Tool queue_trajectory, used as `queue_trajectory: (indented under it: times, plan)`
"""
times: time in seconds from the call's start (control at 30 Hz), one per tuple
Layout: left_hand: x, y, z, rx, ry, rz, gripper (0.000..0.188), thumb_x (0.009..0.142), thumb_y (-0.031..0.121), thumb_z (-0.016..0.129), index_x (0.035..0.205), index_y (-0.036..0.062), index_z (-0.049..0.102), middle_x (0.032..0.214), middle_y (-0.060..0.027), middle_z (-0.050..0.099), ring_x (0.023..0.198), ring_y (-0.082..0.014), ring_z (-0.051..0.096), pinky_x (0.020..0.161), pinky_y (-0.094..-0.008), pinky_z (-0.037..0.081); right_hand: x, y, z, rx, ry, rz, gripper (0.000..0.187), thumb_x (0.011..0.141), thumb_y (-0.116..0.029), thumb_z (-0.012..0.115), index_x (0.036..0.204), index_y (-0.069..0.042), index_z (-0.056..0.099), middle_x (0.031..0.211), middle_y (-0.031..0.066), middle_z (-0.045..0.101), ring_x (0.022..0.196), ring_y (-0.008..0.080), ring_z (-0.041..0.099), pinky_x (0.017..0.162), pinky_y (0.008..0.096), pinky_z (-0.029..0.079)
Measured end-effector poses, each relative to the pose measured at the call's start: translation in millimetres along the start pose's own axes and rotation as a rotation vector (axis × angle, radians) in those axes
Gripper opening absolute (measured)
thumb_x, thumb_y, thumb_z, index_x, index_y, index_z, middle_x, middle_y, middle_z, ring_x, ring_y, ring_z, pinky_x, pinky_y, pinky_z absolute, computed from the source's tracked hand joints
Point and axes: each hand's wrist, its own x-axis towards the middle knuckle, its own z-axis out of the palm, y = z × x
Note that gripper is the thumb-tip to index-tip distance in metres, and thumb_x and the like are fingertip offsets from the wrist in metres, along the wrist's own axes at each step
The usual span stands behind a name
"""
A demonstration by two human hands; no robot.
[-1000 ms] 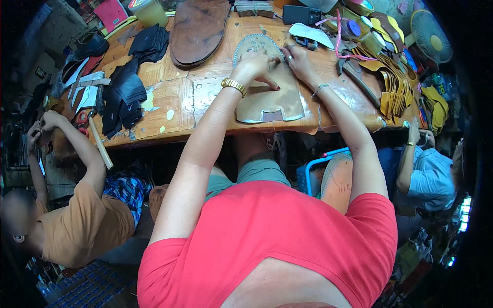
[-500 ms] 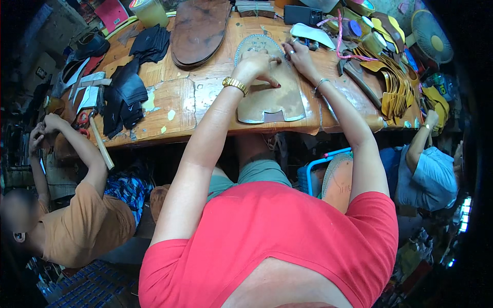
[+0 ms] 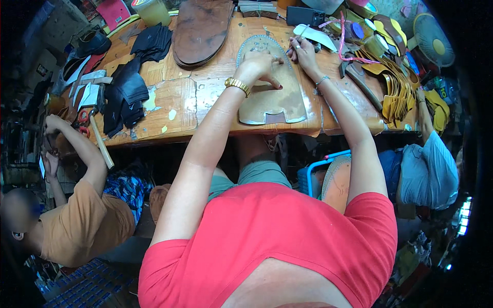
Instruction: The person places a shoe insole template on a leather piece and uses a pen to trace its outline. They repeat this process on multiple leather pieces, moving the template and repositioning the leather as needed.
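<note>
A tan, flat pattern piece (image 3: 277, 105), rounded at the far end and notched at the near edge, lies on the table in front of me. Its curved border is marked by a row of small dots or holes. My left hand (image 3: 259, 66) rests on its upper part, thumb and fingers spread, pressing it down. Just beyond the pattern's right edge, my right hand (image 3: 304, 54) is closed round a slim tool (image 3: 304, 32) whose thin end points up and away. Its exact kind is too small to make out.
A dark brown leather stack (image 3: 202, 31) lies far left of the pattern, with black leather pieces (image 3: 126, 92) further left. Yellow cut pieces (image 3: 395, 92), a hammer (image 3: 363, 88) and jars (image 3: 375, 45) crowd the right. Co-workers sit on both sides.
My right hand has lifted slightly and turned, and the slim tool now shows above its fingers. The left hand stays on the pattern. The co-worker at right reaches further forward.
</note>
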Motion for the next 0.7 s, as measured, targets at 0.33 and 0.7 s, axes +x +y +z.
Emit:
queue_trajectory:
  times: [0.33, 0.7]
  plan:
    - [-1, 0, 0, 0.006, -0.006, -0.015, 0.090, 0.053, 0.065, 0.079, 0.129, 0.0243, 0.057, 0.122, -0.0146, 0.060, 0.114, -0.0343, 0.057, 0.098, -0.0425, 0.042, 0, -8, 10, -0.022, 0.028, -0.027, 0.023, 0.098, -0.018, 0.053, 0.091, 0.003, 0.058, 0.068, 0.0081, 0.060, 0.059, 0.0146, 0.059, 0.053, 0.0321, 0.047]
    - [-1, 1, 0, -0.005, 0.005, 0.012, 0.086, 0.054, 0.063, 0.079, 0.129, 0.0251, 0.057, 0.124, -0.0143, 0.060, 0.115, -0.0333, 0.056, 0.100, -0.0421, 0.040, 12, 8, 12, -0.122, 0.037, -0.126, 0.023, 0.096, -0.019, 0.055, 0.100, 0.004, 0.058, 0.078, 0.0209, 0.064, 0.066, 0.0311, 0.063, 0.061, 0.0406, 0.048]
